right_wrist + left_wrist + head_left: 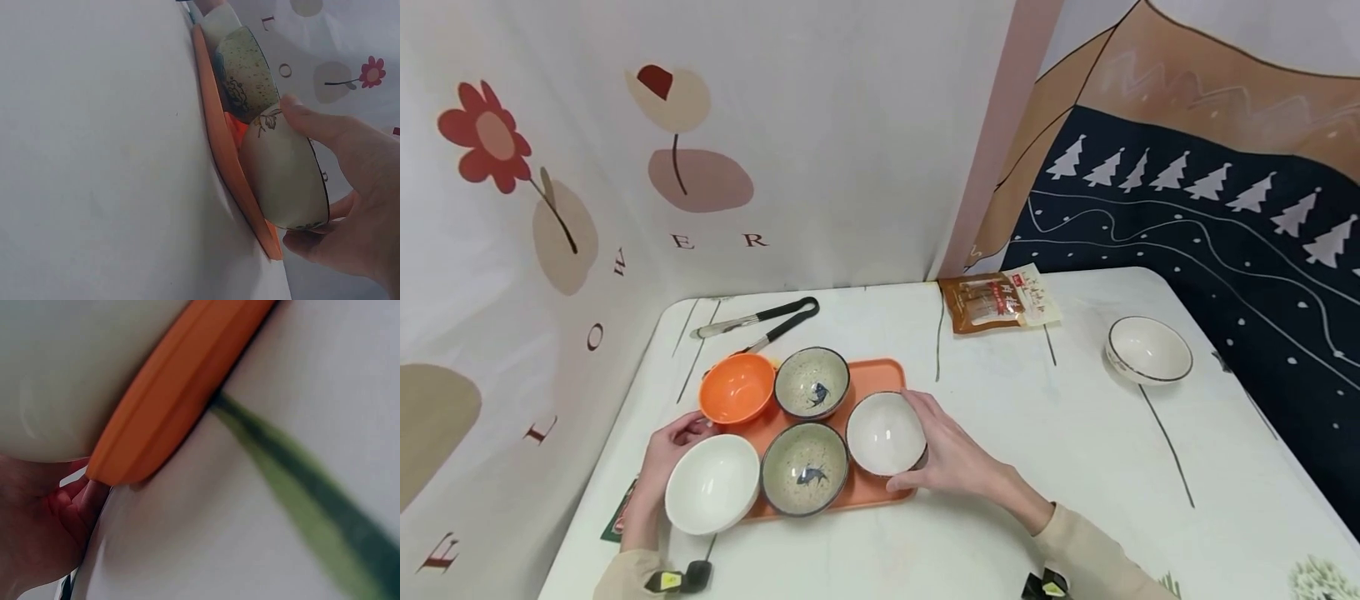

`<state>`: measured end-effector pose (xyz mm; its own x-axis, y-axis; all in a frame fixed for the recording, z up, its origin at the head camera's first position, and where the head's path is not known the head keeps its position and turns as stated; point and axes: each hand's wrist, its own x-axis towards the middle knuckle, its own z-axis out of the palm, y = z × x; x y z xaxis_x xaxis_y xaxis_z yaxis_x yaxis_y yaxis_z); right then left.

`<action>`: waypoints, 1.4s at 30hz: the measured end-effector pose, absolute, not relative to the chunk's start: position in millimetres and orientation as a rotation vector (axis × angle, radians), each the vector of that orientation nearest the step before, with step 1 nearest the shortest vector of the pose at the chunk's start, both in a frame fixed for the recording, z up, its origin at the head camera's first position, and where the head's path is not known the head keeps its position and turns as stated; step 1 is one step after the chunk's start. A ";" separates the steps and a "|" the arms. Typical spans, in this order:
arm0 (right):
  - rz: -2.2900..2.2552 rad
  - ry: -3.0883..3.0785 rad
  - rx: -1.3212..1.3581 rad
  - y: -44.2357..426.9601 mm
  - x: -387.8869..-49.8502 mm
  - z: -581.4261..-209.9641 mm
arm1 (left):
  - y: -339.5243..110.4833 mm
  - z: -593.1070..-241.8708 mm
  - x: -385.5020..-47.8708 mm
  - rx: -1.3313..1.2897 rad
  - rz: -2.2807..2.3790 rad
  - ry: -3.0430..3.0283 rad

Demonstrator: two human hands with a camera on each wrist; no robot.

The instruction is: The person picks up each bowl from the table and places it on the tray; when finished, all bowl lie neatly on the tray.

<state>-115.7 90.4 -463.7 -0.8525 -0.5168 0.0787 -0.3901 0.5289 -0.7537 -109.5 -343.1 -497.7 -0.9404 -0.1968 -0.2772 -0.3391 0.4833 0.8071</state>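
An orange tray (880,495) carries several bowls. My right hand (951,450) holds a white bowl with a dark rim (886,433) at the tray's right end, thumb and fingers spread around its side; leaf drawings show on its outside in the right wrist view. At the tray's left end my left hand (672,457) grips the edge, fingertips partly under it in the left wrist view. Next to that hand are a plain white bowl (712,485) and an orange bowl (737,388). Two speckled bowls with blue fish (812,383) (805,469) sit in the middle.
Tongs with black handles (786,315) lie behind the tray. A brown food packet (996,300) lies by the back edge, and another patterned white bowl (1149,350) stands at far right. A green packet (617,517) is partly hidden by the left arm. Printed curtains (850,142) hang behind.
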 end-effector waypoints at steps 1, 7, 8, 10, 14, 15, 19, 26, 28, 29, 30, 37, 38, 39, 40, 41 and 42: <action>-1.230 2.607 -0.779 90.6 -115.4 -463.8 | -343.0 -498.1 -108.9 -0.461 1.454 2.583; -1.247 2.609 -0.775 93.0 -112.4 -464.9 | -341.7 -497.3 -108.2 -0.444 1.445 2.613; -1.248 2.605 -0.770 93.6 -112.0 -464.4 | -341.7 -497.2 -108.5 -0.448 1.444 2.613; -1.243 2.593 -0.759 95.3 -111.7 -463.6 | -341.6 -497.3 -109.0 -0.451 1.440 2.616; -1.257 2.565 -0.708 101.9 -112.8 -460.4 | -341.5 -497.4 -108.9 -0.461 1.448 2.593; -1.267 2.561 -0.691 104.3 -113.4 -459.8 | -341.6 -497.4 -108.8 -0.465 1.451 2.581; -1.336 2.564 -0.634 117.3 -116.5 -457.1 | -341.9 -497.7 -109.0 -0.474 1.461 2.560; -1.444 2.703 -0.588 148.9 -128.0 -449.6 | -341.5 -497.3 -108.7 -0.448 1.447 2.614; -1.485 2.727 -0.546 159.3 -132.4 -444.9 | -341.5 -496.8 -109.2 -0.443 1.442 2.622; -1.512 2.729 -0.520 164.9 -134.6 -442.4 | -341.6 -496.5 -109.7 -0.441 1.439 2.624; -1.535 2.730 -0.494 170.7 -136.6 -439.8 | -341.8 -496.2 -110.1 -0.440 1.436 2.625; -1.589 2.746 -0.281 210.4 -148.8 -420.5 | -342.4 -495.0 -108.5 -0.447 1.406 2.615; -1.591 2.745 -0.248 215.6 -150.4 -417.4 | -342.3 -494.8 -108.3 -0.445 1.401 2.616; -1.585 2.749 -0.216 220.9 -152.1 -414.4 | -342.3 -494.7 -108.3 -0.443 1.400 2.616; -1.578 2.750 -0.187 226.0 -154.0 -411.7 | -342.2 -494.6 -108.5 -0.443 1.396 2.618; -1.568 2.750 -0.155 231.1 -156.0 -409.0 | -342.2 -494.6 -109.1 -0.439 1.396 2.621; -1.560 2.747 -0.122 236.2 -157.9 -406.4 | -342.1 -494.6 -109.8 -0.435 1.397 2.620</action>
